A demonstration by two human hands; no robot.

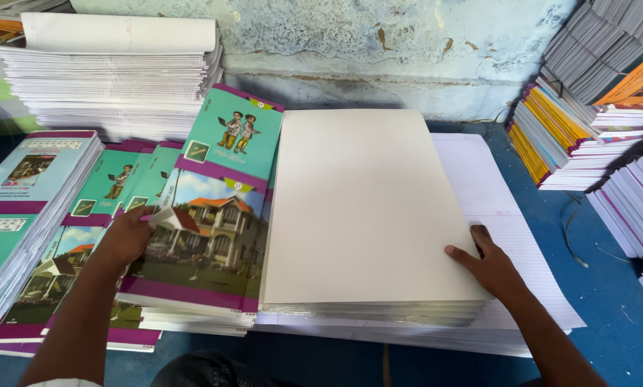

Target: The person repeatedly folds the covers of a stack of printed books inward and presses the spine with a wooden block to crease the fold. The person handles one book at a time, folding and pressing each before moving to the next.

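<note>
My left hand (pixel 129 235) rests on a stack of printed covers (pixel 217 215), teal and purple with a picture of a house, and pinches the left edge of the top cover. My right hand (pixel 487 264) lies flat on the right edge of a thick stack of blank cream sheets (pixel 361 208), fingers spread. That cream stack sits on a wider pile of ruled white paper (pixel 500 215), directly to the right of the covers and touching them.
More cover stacks (pixel 27 208) lie at the left. A tall pile of ruled paper (pixel 113 79) stands at the back left. Bundles of bound notebooks (pixel 586 136) are heaped at the right against a pale blue wall (pixel 378 43). Blue floor (pixel 615 301) shows at the lower right.
</note>
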